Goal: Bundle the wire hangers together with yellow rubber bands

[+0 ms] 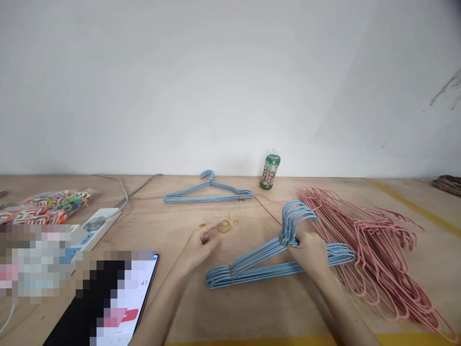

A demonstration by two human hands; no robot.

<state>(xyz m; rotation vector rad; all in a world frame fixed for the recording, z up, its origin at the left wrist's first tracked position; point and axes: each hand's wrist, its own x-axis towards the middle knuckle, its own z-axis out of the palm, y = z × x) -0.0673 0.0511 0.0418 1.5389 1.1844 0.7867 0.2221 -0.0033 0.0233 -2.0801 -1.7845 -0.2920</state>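
My right hand is closed round the neck of a bundle of blue clothes hangers, just below their hooks. A rubber band wraps the bundle's left corner, and another band goes round the neck. My left hand has its index finger stretched out and the other fingers curled. Its fingertip is at the edge of a loose yellow rubber band on the table. Whether it has hooked the band I cannot tell. Other small rubber bands lie beside it.
Behind lies another banded bundle of blue hangers, near a green-labelled bottle. Loose pink hangers pile up at right. On the left are a power strip, a phone and bags of colourful items.
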